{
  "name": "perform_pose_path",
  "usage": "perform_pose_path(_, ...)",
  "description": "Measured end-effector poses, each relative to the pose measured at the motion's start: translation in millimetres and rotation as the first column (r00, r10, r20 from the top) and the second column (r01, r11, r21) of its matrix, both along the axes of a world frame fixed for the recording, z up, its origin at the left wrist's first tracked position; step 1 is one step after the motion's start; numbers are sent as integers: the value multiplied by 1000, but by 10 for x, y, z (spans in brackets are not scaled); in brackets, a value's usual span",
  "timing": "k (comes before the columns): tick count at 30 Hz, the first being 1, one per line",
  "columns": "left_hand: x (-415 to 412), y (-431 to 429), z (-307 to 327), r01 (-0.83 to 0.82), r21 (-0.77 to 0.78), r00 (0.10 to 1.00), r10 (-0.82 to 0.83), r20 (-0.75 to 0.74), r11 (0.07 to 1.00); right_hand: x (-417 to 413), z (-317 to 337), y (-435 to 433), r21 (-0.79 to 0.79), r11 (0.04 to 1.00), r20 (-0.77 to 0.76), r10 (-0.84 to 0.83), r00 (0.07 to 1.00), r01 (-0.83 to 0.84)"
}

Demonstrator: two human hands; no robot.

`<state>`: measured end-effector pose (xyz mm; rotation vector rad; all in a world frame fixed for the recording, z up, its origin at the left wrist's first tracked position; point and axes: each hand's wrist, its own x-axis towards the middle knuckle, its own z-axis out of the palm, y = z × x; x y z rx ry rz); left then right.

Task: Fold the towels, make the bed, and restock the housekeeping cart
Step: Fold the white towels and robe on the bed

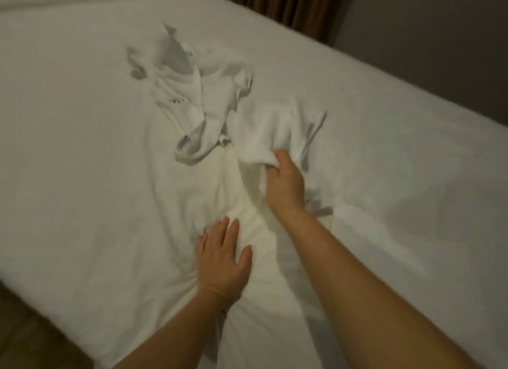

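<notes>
Stretching lengthwise away: rumpled towel (pixel 264 132)

White towels (pixel 192 93) lie crumpled in a heap on the white bed (pixel 68 154).

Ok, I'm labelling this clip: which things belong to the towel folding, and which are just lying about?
Job: held towel, right hand gripping it, left hand pressing flat, crumpled towel, bed.
Lying about: curtain, wall, floor.
</notes>
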<state>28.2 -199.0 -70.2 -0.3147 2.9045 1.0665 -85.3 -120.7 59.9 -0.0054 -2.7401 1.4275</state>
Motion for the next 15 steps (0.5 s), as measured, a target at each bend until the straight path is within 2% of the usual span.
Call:
perform_pose_path(1, 32, -79, 187, -25, 177, 999, 17, 43, 984, 156, 190, -105, -36, 999, -16, 16, 1000, -17)
perform_pose_path(2, 66, -198, 414, -118, 380, 992, 92, 84, 918, 327, 367, -202, -61, 997, -16, 36, 999, -37)
perform_pose_path(3, 119, -309, 733, -280, 614, 959, 197, 201, 738, 496, 527, -280, -84, 995, 1, 51, 999, -51)
perform_pose_path(4, 177, -418, 1010, -453, 765, 892, 249, 378, 459, 672, 670, -351, -114, 992, 37, 62, 997, -57)
perform_pose_path(5, 270, -523, 1350, -549, 803, 834, 213, 508, 231, 863, 812, -417, -145, 988, 88, 70, 994, -57)
perform_pose_path(6, 361, -629, 1677, -565, 819, 822, 150, 549, 102, 1056, 967, -487, -170, 984, 143, 78, 987, -53)
perform_pose_path(8, 523, -818, 2285, -512, 858, 859, 37, 511, 38, 1374, 1276, -630, -203, 979, 235, 80, 969, -32)
perform_pose_path(9, 593, -861, 2610, -468, 882, 883, -26, 469, 57, 1496, 1449, -695, -229, 973, 262, 73, 962, -12)
perform_pose_path(11, 659, -897, 3137, -368, 920, 917, -111, 384, 138, 1658, 1856, -792, -306, 952, 260, 59, 964, 25)
perform_pose_path(13, 741, -925, 3578, -290, 929, 946, -77, 314, 230, 1748, 2237, -875, -387, 922, 224, 77, 972, 16)
perform_pose_path(15, 810, -986, 3862, -206, 939, 976, -9, 217, 274, 1824, 2569, -950, -449, 893, 170, 123, 978, -35)
